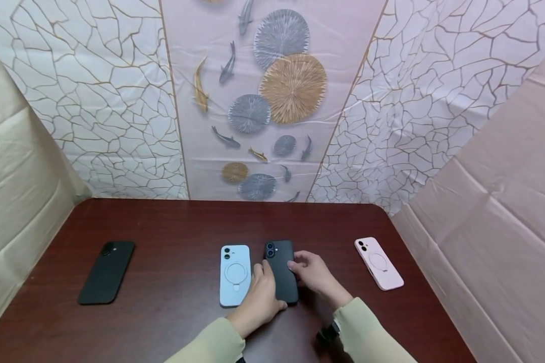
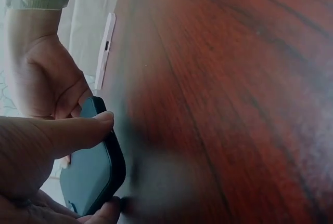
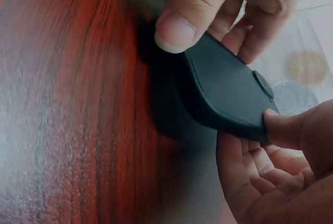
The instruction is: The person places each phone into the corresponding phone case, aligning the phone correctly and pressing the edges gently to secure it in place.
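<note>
A dark phone (image 1: 282,275) with two camera lenses at its upper left is held between both hands at the middle of the table. The left hand (image 1: 260,297) grips its left edge and lower end, thumb at the bottom corner. On its right edge, the right hand (image 1: 315,275) pinches with thumb and curled fingers. In the right wrist view the dark phone (image 3: 223,86) is tilted, a shadow under it on the table. The left wrist view shows the left thumb across an edge of the phone (image 2: 88,167). A light blue phone (image 1: 229,290) lies just left of the left hand.
Another dark phone (image 1: 105,277) lies at the left of the brown table (image 1: 172,222), a pink phone (image 1: 379,263) at the right. Patterned cloth (image 1: 113,101) hangs behind the table. The right wrist carries a black band (image 1: 329,333).
</note>
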Tool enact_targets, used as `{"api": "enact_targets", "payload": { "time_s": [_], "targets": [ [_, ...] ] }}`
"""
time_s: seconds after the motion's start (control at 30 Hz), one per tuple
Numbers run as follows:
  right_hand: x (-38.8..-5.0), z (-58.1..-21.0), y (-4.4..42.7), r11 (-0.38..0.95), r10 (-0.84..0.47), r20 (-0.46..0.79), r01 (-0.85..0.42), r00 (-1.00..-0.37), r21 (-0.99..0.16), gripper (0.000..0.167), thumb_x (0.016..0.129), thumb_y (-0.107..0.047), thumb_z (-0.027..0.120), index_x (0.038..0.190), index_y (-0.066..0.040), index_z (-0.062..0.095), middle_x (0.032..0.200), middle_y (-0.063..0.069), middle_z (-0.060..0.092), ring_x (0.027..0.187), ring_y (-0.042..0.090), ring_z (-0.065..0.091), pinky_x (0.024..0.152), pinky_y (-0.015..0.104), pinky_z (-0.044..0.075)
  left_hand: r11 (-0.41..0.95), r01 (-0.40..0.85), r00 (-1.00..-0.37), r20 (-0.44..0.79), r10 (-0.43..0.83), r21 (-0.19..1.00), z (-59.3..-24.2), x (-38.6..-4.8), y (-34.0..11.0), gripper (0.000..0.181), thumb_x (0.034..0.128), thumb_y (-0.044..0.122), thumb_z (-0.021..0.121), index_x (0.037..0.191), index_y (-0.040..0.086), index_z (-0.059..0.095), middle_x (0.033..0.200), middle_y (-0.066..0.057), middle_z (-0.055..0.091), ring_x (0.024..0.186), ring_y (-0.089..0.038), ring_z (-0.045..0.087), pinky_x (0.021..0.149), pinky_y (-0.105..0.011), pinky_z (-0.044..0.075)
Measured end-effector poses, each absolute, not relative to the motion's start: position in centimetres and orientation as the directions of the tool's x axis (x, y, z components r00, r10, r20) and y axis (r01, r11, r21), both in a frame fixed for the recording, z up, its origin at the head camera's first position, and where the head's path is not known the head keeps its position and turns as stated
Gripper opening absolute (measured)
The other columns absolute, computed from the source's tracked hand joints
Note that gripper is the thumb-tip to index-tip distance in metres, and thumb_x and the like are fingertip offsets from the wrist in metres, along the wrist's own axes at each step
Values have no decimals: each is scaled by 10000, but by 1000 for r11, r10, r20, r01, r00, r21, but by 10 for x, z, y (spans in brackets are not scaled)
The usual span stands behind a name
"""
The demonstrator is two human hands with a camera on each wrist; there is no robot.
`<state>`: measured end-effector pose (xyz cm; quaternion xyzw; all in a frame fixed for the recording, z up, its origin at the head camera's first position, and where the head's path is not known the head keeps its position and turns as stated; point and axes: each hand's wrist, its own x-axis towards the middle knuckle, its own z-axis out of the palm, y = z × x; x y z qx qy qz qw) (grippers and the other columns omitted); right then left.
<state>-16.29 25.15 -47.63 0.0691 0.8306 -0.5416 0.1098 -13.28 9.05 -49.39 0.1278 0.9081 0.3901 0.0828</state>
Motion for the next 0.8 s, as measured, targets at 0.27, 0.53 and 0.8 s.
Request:
{"api": "enact_targets", "payload": {
  "time_s": [0.27,0.53,0.8],
  "targets": [
    [-168,-482,250,566,10,-208,177,-978,-805,240,932,-143,656,1119,6,632,759,62,638,622,180,620,547,341,531,727,237,-951,0,310,644,-498,-136,92,1080,667,248,903,1411,-194,255,1297,-328,373,1189,-408,417,976,-449,406],
    [-171,-481,246,751,49,-196,165,-979,-640,373,858,-260,753,1104,-2,645,872,24,617,757,147,558,669,311,478,767,278,-927,-46,371,578,-494,-137,88,884,777,233,819,1388,-182,335,1244,-309,415,1133,-355,428,961,-422,412],
    [-172,-482,242,739,69,-234,207,-970,-641,349,859,-249,753,1053,-9,590,846,47,571,717,174,525,616,302,448,753,264,-923,-68,378,602,-492,-142,82,878,735,268,858,1347,-175,411,1221,-294,443,1128,-351,469,931,-423,443]
  ]
}}
